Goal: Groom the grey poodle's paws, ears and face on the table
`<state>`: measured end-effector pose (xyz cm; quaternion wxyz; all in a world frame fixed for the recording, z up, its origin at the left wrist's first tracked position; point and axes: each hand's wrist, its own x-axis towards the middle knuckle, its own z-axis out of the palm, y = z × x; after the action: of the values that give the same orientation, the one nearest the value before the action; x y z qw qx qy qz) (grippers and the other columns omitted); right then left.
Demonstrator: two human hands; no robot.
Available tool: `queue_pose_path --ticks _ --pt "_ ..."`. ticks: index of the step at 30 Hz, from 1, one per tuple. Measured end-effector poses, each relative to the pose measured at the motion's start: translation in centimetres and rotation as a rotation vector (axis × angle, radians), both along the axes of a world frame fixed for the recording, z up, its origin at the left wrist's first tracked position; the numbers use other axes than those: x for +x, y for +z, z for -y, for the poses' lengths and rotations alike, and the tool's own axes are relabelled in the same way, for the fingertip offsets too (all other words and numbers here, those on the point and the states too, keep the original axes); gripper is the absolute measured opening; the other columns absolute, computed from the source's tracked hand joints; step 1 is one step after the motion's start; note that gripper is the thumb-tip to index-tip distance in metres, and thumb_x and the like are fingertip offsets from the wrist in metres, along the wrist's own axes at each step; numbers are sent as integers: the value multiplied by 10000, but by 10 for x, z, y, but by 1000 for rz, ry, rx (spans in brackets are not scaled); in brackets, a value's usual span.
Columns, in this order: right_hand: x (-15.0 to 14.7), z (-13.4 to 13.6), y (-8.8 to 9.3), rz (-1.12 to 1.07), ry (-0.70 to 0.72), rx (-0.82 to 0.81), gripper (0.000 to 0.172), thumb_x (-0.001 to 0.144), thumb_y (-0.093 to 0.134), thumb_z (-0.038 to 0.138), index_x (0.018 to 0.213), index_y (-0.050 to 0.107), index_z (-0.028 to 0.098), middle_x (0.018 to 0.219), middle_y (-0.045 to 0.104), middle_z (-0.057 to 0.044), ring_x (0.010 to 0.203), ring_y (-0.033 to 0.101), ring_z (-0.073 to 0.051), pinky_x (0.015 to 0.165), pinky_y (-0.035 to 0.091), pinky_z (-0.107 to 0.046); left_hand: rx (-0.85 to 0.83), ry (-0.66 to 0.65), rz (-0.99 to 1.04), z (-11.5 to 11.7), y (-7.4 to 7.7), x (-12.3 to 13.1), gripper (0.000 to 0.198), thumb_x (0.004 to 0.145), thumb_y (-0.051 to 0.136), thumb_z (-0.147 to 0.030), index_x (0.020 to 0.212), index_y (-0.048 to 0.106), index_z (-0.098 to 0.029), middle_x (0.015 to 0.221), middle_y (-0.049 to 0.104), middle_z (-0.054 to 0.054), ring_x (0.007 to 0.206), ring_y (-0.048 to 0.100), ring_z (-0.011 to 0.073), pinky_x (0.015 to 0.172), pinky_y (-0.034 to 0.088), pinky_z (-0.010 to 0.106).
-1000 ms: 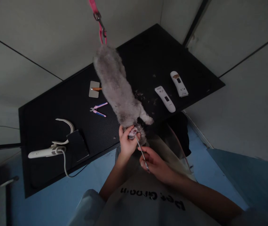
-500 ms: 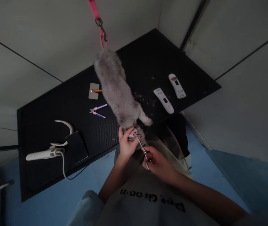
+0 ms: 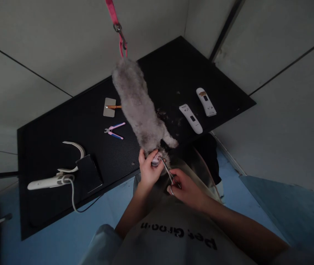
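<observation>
A grey, short-clipped dog (image 3: 136, 99) is on the black table, its head toward me. My left hand (image 3: 149, 170) is closed on the dog's ear (image 3: 156, 159), which is folded back so the pink inner side shows. In my right hand (image 3: 186, 187) are slim metal forceps (image 3: 167, 170) with ring handles, fingers through the rings. Their tips reach into the ear opening; whether hair is between them is too small to tell. The handles stand a little apart. Most of the dog's head is hidden by my left hand and the fur.
Right of the dog lie two white clippers (image 3: 191, 118) and loose hair. Left of it are a slicker brush (image 3: 109, 107), nail clippers (image 3: 114, 131), a white corded device (image 3: 50, 182) and a dark flat box (image 3: 89, 173). A pink leash (image 3: 112, 11) tethers the dog's far end above the table (image 3: 49, 147).
The forceps' handles have spread slightly apart, with the tips still at the ear. My left hand keeps its hold. The whole view has shifted a little.
</observation>
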<state>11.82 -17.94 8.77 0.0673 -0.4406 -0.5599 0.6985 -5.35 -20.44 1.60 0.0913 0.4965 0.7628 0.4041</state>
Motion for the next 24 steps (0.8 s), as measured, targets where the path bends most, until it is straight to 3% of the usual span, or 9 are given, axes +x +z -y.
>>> queue_pose_path --ticks 5,12,18,24 --pt "4 6 -2 -203 -1 -147 454 752 629 183 1177 472 217 735 575 45 631 524 -113 599 395 -273 2 -13 29 -2 3 -2 374 750 747 -252 1118 706 -198 1378 471 118 1345 450 306 1071 457 420" --pt "4 9 -7 -485 -159 -484 495 776 672 482 1127 472 198 676 517 55 539 412 -89 528 291 -257 9 0 75 -6 11 0 340 742 746 -232 1078 709 -193 1298 512 109 1237 542 266 1032 486 397" --pt "-2 17 -10 -580 -131 -484 503 785 721 397 1179 457 230 683 491 78 491 348 -60 493 263 -233 -3 11 71 -5 10 -1 353 746 739 -236 1093 705 -181 1285 524 119 1240 539 267 1043 476 401" --pt "2 21 -19 -532 -113 -398 471 787 694 377 1157 449 219 673 494 80 519 364 -66 493 266 -225 -5 11 79 -5 10 -1 336 746 734 -233 1078 709 -188 1266 532 112 1221 549 259 1019 492 393"
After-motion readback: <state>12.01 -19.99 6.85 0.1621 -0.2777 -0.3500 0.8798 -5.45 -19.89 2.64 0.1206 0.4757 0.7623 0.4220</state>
